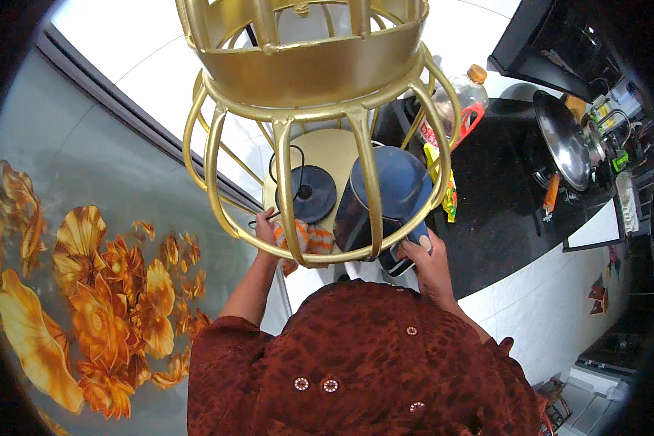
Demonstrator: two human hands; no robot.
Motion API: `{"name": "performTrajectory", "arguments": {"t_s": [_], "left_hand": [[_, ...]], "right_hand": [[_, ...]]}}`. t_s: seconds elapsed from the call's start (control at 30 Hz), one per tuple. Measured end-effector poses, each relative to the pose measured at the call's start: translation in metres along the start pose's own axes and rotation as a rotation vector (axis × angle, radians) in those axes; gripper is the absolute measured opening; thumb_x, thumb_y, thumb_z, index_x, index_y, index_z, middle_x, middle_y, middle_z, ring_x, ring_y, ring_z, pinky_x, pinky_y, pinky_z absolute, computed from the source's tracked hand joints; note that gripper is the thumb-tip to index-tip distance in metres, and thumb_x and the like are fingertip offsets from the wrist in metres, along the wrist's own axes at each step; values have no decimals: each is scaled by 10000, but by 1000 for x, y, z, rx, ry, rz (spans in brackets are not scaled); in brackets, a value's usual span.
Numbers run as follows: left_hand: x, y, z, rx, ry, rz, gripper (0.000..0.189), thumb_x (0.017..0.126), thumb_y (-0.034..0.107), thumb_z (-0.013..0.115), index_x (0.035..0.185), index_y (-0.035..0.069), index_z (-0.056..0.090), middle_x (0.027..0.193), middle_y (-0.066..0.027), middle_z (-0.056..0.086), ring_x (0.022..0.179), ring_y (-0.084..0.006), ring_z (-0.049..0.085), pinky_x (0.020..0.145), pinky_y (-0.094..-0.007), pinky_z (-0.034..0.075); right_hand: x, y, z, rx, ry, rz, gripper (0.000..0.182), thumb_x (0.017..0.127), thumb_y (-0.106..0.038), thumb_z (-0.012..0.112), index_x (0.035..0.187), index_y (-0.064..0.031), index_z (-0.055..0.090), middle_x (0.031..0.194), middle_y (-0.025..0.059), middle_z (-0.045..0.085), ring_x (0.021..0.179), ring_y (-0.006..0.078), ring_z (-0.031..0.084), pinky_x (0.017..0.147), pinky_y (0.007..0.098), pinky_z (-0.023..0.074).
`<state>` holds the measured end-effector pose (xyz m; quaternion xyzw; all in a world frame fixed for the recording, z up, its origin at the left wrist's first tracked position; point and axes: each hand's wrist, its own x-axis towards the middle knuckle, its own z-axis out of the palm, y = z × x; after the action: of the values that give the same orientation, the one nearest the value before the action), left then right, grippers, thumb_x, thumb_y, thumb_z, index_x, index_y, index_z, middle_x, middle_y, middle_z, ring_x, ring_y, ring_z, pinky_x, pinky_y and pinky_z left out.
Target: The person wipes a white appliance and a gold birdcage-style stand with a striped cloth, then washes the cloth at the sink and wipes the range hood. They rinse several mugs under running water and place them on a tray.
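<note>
A dark blue electric kettle (389, 180) leans toward me inside a gold metal rack (305, 82), partly hidden by its bars. My right hand (430, 264) grips the kettle handle (409, 253) at the near side. To the kettle's left, the round black power base (313, 193) and its cord (302, 163) rest on the rack's round gold shelf (338, 141). My left hand (265, 231) is at the rack's near left, around the edge of an orange-and-white striped cloth (320, 240). The cord's end runs close to its fingers; most of them are hidden.
Right of the rack is a black countertop (490, 218) with a large plastic bottle (463, 103), a yellow packet (447, 201) and a wok (561, 139) with an orange handle. A sliding-door frame (125, 98) and a flower-printed panel (114, 305) stand at left.
</note>
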<state>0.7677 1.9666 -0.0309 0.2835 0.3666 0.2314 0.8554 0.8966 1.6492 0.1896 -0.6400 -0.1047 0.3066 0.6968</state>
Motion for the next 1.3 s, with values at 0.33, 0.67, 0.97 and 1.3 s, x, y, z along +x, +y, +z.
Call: {"name": "performTrajectory", "arguments": {"t_s": [0.33, 0.67, 0.97, 1.3], "left_hand": [[-4, 2, 17, -66, -149, -87, 433, 832, 278, 344, 1082, -14, 543, 976, -109, 606, 898, -235, 569, 845, -346, 439], [-4, 4, 56, 396, -324, -219, 790, 792, 691, 360, 1219, 32, 451, 1083, -159, 559, 952, -282, 567, 825, -387, 467], [-2, 11, 111, 684, -263, 217, 350, 906, 319, 418, 1101, 51, 529, 852, -58, 584, 742, -160, 562, 686, -295, 472], [-1, 7, 126, 680, -358, 230, 274, 867, 203, 485, 1026, -5, 564, 909, -96, 620, 815, -178, 579, 702, -307, 462]], "right_hand": [[25, 2, 11, 93, -32, -155, 197, 771, -120, 641, 922, -12, 574, 756, -9, 555, 695, 66, 494, 639, 238, 418], [51, -2, 32, 54, -11, -125, 248, 768, -139, 581, 980, -17, 541, 756, -1, 547, 703, 89, 515, 663, 240, 425], [60, -19, 44, -32, 47, -225, 210, 783, -158, 620, 942, -27, 578, 772, -10, 564, 674, 68, 492, 613, 223, 405], [116, 3, 61, -52, -55, -376, 84, 791, -81, 574, 854, -26, 567, 675, -22, 498, 614, 66, 458, 561, 204, 381]]}}
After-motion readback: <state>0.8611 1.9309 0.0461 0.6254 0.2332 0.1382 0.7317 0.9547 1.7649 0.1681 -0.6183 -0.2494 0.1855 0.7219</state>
